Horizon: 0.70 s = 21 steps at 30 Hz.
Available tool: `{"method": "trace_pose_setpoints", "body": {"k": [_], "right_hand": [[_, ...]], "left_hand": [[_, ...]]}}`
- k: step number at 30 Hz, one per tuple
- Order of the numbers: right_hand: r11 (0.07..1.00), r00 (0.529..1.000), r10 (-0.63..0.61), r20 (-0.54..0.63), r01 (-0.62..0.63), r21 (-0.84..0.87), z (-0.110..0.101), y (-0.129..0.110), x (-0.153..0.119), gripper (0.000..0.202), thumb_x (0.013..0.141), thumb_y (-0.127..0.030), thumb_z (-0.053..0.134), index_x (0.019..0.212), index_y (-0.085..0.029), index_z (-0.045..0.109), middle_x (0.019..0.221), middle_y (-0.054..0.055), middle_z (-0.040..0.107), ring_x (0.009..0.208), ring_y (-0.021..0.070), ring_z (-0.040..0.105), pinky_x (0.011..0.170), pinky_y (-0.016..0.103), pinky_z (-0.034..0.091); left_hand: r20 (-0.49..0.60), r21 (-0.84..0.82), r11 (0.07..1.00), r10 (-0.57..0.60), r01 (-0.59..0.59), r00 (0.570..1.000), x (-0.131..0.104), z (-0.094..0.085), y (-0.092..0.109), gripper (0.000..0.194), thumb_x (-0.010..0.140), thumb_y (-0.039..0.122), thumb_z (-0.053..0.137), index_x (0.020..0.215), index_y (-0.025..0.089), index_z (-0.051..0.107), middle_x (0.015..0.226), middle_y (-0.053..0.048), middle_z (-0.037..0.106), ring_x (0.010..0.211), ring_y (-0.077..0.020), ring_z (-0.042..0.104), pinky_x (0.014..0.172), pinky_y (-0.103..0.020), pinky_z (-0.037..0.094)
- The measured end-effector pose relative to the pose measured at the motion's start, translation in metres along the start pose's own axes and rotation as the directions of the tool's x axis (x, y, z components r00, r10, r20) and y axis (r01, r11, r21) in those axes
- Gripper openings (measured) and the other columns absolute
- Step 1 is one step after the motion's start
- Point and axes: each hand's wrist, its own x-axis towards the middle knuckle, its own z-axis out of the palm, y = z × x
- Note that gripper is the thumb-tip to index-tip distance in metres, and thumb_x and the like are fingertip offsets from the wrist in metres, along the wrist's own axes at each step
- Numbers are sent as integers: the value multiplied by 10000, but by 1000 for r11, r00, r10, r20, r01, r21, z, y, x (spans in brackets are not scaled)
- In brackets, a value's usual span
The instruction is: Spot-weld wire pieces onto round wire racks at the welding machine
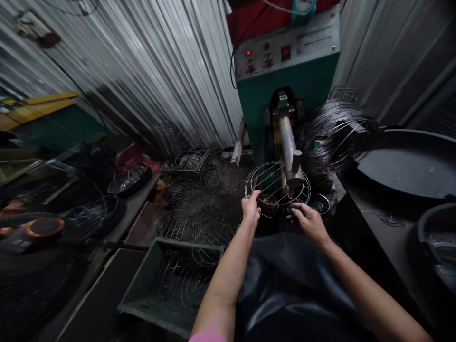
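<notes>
A round wire rack (265, 183) with parallel bars lies at the tip of the welding machine's metal arm (289, 142). My left hand (251, 207) is closed on the rack's near left rim. At the near right rim is my right hand (306, 219), thumb and fingers pinched together just below the arm's tip; what lies between them is too small to make out. Behind the rack stands the green machine (285, 71) with a lit red lamp on its panel.
Coiled wire (331, 133) hangs right of the arm, beside a large round tray (409, 166). A green crate (142, 297) with wire pieces stands at lower left. Round wire racks (174, 224) lie on the floor behind it. A black basin (423, 247) is at far right.
</notes>
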Motion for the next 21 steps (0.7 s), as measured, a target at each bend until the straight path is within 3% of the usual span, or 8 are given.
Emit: {"method": "trace_pose_setpoints", "body": {"k": [5,11,21], "right_hand": [[998,999,-31,-6,31,-51,-6,-6,-2,322,752,-476,562,872,-178,593,705,42,659,634,187,650,599,297,532],[999,999,-43,-11,42,-32,-8,-3,4,353,751,-497,561,877,-168,592,756,53,661,644,189,656,620,308,531],[999,1000,-20,-19,20,-38,-5,-8,13,329,744,-465,566,871,-163,600,734,45,652,623,180,645,636,309,532]], "left_hand": [[12,-14,999,-44,44,999,-3,6,1,319,557,278,693,549,181,390,418,102,245,322,-22,239,308,-162,115],[-23,11,998,-62,62,998,1,9,-2,345,583,288,694,525,183,371,426,97,237,341,-20,197,311,-170,123],[-89,52,989,-137,142,987,7,16,-3,328,616,308,703,529,163,422,442,86,229,365,-31,217,335,-181,155]]}}
